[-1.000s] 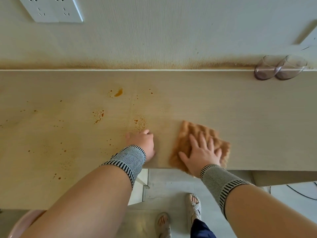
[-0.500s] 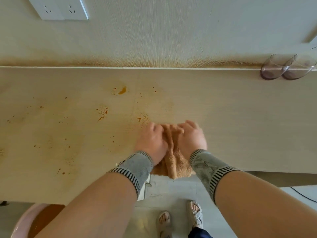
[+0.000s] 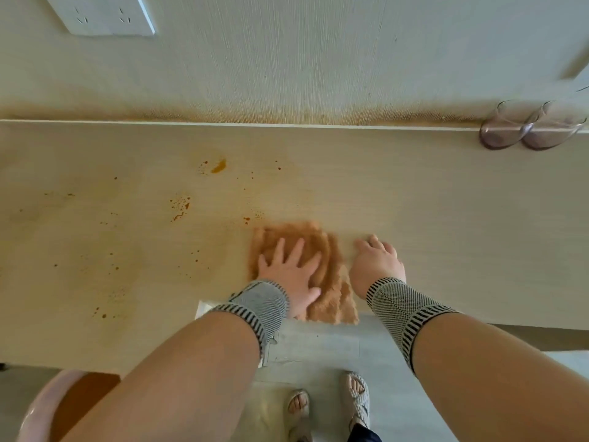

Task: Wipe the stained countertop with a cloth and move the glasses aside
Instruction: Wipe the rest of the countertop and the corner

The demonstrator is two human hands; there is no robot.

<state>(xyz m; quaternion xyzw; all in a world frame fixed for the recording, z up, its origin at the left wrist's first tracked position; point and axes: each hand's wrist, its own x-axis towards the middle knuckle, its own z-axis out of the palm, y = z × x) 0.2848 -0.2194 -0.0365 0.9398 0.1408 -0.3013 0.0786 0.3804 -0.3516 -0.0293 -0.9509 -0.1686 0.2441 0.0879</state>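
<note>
A pale textured wall at 12 o'clock carries a white socket at 11; grey floor at 6.

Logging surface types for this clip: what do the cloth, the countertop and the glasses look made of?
Cloth: orange, fuzzy ridged pile, probably microfibre.
Countertop: pale matt surface with fine printed grain, likely laminate.
Glasses: see-through, faintly purple-tinted, glossy rims; glass or clear plastic, cannot tell.
</note>
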